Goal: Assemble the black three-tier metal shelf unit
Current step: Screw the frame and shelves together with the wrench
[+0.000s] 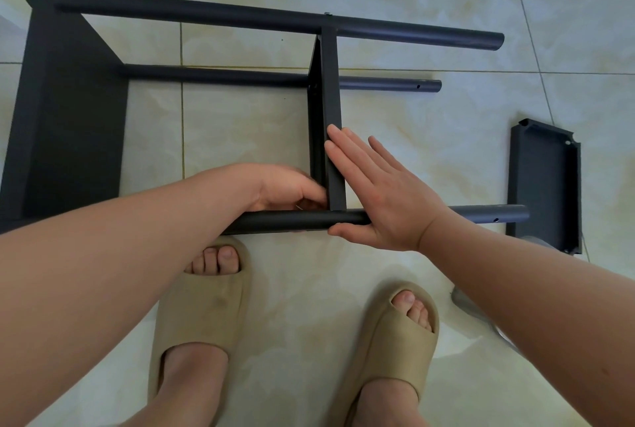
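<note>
Both forearms reach in from the bottom edge, and between them the shelf unit (220,83) lies on its side on the floor (446,117), straight in front of my feet. At the corner where the near tube (292,220) meets the middle panel (331,100), my left hand (285,187) is tucked in with its fingers curled behind the panel; I cannot tell whether they hold anything. My right hand (388,199) lies flat against the panel's other side, fingers (347,155) straight and pressed together, with the thumb along the tube. All the parts are matte black metal: round, smooth tubes, and flat panels with folded rims. The middle tube (223,77) and the far tube (240,19) run parallel beyond. At their left ends all three join the end panel (68,100), which runs off the left edge. Their right ends jut free past the middle panel, and two show small holes. To the right, past the tube ends, a loose panel (543,186) lies with its folded rim showing, and bare tile separates it from the frame. Glossy pale tiles with thin grout lines stretch on every side. My beige foam slippers (199,316) stand just short of the near tube.
</note>
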The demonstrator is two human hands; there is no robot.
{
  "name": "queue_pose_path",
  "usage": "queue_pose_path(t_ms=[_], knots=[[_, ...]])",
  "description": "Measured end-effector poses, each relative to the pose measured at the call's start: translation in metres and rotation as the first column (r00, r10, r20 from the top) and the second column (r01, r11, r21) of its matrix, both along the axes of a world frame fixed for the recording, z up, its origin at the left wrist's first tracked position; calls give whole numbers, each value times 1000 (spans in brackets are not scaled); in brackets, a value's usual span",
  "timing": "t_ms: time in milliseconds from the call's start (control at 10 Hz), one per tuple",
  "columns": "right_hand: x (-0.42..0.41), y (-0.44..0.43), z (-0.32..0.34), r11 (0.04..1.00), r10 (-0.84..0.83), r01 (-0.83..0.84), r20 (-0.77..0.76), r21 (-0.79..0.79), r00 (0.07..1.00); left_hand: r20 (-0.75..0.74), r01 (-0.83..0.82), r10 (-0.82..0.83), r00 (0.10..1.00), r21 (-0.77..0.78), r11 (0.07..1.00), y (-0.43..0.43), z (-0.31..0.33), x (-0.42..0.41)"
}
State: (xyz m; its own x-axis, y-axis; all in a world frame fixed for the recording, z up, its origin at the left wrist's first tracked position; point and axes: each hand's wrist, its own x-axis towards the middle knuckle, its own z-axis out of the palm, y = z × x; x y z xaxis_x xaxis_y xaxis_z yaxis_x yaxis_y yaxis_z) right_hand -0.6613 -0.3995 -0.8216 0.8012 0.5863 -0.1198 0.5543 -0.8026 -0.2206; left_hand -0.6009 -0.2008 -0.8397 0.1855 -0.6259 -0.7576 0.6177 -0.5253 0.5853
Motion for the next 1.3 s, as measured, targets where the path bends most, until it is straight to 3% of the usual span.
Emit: queue_pose_path(t_ms=[100, 200, 400, 500, 600, 900, 1000, 1100, 1300], knots=[[0, 0, 0, 1000, -1, 1, 5, 5, 1000, 11, -85, 85, 996, -24, 996, -1, -2, -1], [0, 0, 0, 1000, 1, -1, 8, 9, 1000, -79, -156, 150, 986, -73, 985, 1, -7, 0], [1, 0, 0, 1000, 0, 0, -3, 3, 1000, -194, -172, 156, 969, -71, 982, 1, -3, 2], [1, 0, 0, 1000, 0, 0, 1, 3, 1000, -45, -24, 24, 999, 8, 1000, 0, 0, 0], [1, 0, 0, 1000, 2, -2, 6, 12, 1000, 10, -118, 118, 993, -19, 993, -1, -3, -1], [1, 0, 0, 1000, 1, -1, 10, 18, 1000, -190, -199, 179, 965, -89, 976, 2, -6, 3], [1, 0, 0, 1000, -1, 1, 11, 23, 1000, -133, -70, 67, 989, -16, 997, 1, 0, 2], [1, 0, -1, 1000, 0, 0, 15, 27, 1000, -24, -101, 100, 995, -26, 995, -1, -2, -1], [1, -1, -1, 1000, 0, -1, 22, 24, 1000, -103, -182, 174, 979, -71, 981, 2, -8, 1]])
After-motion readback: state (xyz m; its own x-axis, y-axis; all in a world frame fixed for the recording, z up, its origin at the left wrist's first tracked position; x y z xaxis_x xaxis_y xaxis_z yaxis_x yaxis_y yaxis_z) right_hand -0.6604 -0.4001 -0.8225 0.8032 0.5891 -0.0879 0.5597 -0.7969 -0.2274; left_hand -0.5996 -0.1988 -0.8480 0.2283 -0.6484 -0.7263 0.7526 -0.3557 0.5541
